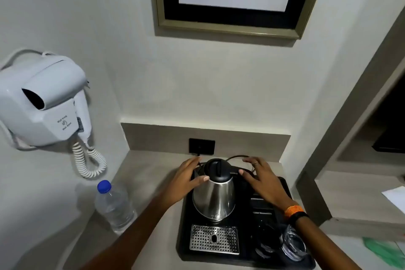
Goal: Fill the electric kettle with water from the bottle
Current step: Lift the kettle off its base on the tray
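Observation:
A steel electric kettle (213, 197) with a black lid, which is closed, stands at the back of a black tray (186, 245). My left hand (186, 180) is open beside the kettle's left side, thumb tip touching just under the lid. My right hand (260, 178) hovers open over the black handle on the kettle's right, thumb at the handle; whether it touches is unclear. A clear water bottle (114, 206) with a blue cap stands upright on the counter, to the left of the tray, with its cap on.
A perforated metal drip plate (213, 239) sits in the tray's front; glasses (292, 244) stand at its right front. A black cord loops from the kettle to a wall socket (201, 146). A wall-mounted hair dryer (46, 103) hangs left. A framed picture (234, 0) hangs above.

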{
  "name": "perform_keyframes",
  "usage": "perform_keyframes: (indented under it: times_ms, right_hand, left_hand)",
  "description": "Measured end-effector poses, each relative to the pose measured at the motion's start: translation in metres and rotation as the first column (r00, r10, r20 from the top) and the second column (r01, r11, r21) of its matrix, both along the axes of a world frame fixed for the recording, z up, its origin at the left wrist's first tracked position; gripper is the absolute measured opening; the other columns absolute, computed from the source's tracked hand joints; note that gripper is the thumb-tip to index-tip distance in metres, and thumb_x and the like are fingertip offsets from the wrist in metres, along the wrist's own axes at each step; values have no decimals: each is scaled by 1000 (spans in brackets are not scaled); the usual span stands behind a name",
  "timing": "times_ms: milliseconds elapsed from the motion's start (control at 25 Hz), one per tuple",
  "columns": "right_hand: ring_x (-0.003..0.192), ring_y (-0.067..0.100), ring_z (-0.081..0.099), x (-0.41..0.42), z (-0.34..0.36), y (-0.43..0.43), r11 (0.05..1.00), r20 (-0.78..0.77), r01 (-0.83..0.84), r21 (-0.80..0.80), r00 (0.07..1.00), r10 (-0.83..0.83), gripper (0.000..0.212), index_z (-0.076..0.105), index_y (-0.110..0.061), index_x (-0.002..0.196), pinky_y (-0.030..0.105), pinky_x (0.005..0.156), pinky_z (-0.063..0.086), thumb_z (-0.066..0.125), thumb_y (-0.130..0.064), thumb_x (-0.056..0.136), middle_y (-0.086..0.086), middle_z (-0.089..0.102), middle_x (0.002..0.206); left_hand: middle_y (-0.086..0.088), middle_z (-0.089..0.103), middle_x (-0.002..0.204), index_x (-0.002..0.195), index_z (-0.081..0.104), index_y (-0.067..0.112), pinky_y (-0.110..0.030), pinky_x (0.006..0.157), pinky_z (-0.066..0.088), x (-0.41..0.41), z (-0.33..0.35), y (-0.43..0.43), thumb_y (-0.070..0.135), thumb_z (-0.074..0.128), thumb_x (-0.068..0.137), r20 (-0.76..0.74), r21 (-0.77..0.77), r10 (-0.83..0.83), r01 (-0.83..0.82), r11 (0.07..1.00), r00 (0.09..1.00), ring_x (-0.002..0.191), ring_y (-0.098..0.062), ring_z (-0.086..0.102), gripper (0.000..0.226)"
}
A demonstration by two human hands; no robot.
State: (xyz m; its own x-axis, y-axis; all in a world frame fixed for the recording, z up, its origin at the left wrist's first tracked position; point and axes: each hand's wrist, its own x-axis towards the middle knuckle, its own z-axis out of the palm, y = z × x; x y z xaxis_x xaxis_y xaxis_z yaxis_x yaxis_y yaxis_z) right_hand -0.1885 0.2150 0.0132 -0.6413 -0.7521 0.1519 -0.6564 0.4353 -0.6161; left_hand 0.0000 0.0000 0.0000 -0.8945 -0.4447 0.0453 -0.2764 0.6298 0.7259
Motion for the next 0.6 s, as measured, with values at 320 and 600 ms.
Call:
perform_keyframes:
  times_ms: [320, 600]
  right_hand:
    - [102, 16, 66, -4, -20, -3, 995, 92, -98, -10, 991, 99, 39, 58, -28, 125, 31, 88, 53, 71, -21, 89, -1, 68, 111]
    - [100, -4, 60, -1, 9, -46, 958, 22, -281, -65, 959, 282, 41, 60, -32, 125, 7, 87, 43, 74, -21, 87, -16, 66, 110]
  left_hand:
    - [12, 65, 129, 134, 59, 27, -43, 116, 43, -6, -20, 7, 6, 83, 76, -186, 405, 239, -147, 903, 953, 128, -8, 58, 67]
    - [2, 69, 129, 127, 54, 39, -28, 108, 48, 33, -6, -6, 0, 84, 73, -300, 504, 446, -257, 825, 843, 124, -8, 63, 73]
